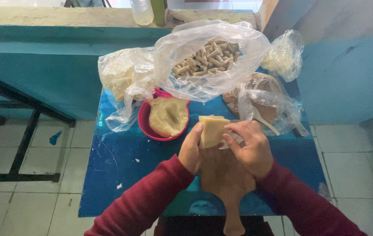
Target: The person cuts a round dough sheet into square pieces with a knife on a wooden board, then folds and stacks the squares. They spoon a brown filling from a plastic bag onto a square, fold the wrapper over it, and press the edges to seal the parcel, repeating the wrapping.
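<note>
Head view looks down on a pale dough sheet [211, 130], pinched between both hands above a wooden paddle board [226, 175]. Left hand [191, 150] grips its near-left edge, thumb on top; right hand [251, 146] curls its fingers over the right edge. Just left sits a red bowl [143, 120] of mash; bags crowd the blue table's [112, 175] far edge, near-left stays open.

Red plastic bowl of dough [165, 117] on blue bench [112, 166], left of pale folded wrapper sheet [212, 130]; clear plastic bag of rolled sticks [206, 59] behind bowl; wooden paddle board [226, 183] below wrapper.
</note>
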A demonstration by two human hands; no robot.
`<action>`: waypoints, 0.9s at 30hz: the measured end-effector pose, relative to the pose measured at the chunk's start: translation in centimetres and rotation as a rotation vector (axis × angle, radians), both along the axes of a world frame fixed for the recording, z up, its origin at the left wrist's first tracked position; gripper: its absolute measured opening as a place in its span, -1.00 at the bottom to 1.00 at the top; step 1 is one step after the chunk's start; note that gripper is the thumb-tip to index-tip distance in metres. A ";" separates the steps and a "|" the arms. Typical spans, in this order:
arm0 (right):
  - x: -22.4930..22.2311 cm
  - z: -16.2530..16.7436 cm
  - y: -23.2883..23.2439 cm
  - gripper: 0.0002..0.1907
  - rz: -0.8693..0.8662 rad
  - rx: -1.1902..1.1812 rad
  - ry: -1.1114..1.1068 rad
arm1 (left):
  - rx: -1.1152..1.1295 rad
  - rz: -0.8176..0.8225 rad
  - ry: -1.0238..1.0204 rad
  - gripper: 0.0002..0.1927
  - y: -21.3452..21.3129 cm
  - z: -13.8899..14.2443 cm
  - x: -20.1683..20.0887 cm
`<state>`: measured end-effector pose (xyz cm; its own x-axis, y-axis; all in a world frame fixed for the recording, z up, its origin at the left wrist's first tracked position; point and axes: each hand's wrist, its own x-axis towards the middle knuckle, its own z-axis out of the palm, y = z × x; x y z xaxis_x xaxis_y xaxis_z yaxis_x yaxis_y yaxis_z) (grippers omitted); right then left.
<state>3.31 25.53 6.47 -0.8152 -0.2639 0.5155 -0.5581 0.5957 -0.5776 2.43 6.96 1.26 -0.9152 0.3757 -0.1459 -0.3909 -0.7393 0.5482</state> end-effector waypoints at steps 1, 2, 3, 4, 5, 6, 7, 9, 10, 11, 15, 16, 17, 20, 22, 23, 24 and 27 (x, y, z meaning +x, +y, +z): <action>-0.1 0.2 -0.1 -0.78 -0.004 0.001 0.000 | 0.083 -0.067 -0.021 -0.49 0.2 -0.1 0.1; -0.2 0.4 -0.1 -0.75 -0.007 0.003 0.001 | 0.040 -0.067 0.039 -0.48 0.4 -0.3 0.2; -0.4 0.5 -0.1 -0.78 -0.006 -0.002 -0.010 | -0.002 -0.067 0.100 -0.48 0.5 -0.5 0.2; -0.5 0.6 -0.2 -0.81 -0.003 -0.005 -0.020 | -0.044 -0.065 0.161 -0.47 0.6 -0.7 0.2; -0.6 0.6 -0.2 -0.83 0.003 -0.008 -0.031 | -0.057 -0.074 0.131 -0.48 0.6 -0.9 0.2; -0.6 0.6 -0.2 -0.83 0.012 -0.011 -0.018 | -0.071 -0.081 0.101 -0.49 0.5 -1.1 0.2; -0.6 0.5 -0.2 -0.83 0.020 -0.016 -0.007 | -0.087 -0.090 0.069 -0.50 0.4 -1.3 0.2; -0.4 0.4 0.0 -0.83 0.055 -0.029 0.035 | -0.033 -0.061 0.047 -0.50 0.6 -1.5 0.1; -0.3 0.3 0.1 -0.83 0.085 -0.034 0.064 | -0.005 -0.046 0.036 -0.50 0.7 -1.6 0.0; -0.2 0.2 0.2 -0.83 0.113 -0.040 0.092 | -0.003 -0.048 0.009 -0.51 0.7 -1.6 -0.1; -0.3 -0.5 0.3 -0.80 0.132 -0.276 -0.222 | -0.041 -0.067 0.017 -0.55 0.7 -1.8 0.1; -0.5 -0.7 0.3 -0.76 0.171 -0.399 -0.351 | -0.062 -0.075 0.047 -0.56 0.7 -1.8 0.2; -0.7 -0.9 0.4 -0.71 0.210 -0.522 -0.480 | -0.066 -0.078 0.048 -0.57 0.6 -1.9 0.2; -1.2 -1.1 0.8 -0.64 0.131 -0.402 -0.576 | -0.061 -0.056 0.059 -0.59 0.5 -2.2 0.2; -1.3 -1.3 0.9 -0.72 0.058 -0.391 -0.746 | -0.035 -0.005 0.079 -0.59 0.7 -2.3 -0.1; -1.3 -1.4 1.1 -0.76 0.020 -0.384 -0.832 | -0.087 0.036 0.129 -0.60 0.8 -2.4 -0.2; -1.4 -1.5 1.3 -0.78 0.075 -0.370 -0.823 | -0.139 0.075 0.178 -0.60 0.8 -2.4 -0.3; -1.6 -1.6 2.0 -0.82 0.219 -0.416 -0.842 | -0.240 0.171 0.230 -0.59 0.6 -1.9 -0.3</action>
<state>1.68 27.55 4.83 -0.9150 -0.3822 -0.1294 0.0615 0.1848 -0.9809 2.08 7.60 -0.65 -0.9808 0.1948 0.0052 -0.1196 -0.6228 0.7732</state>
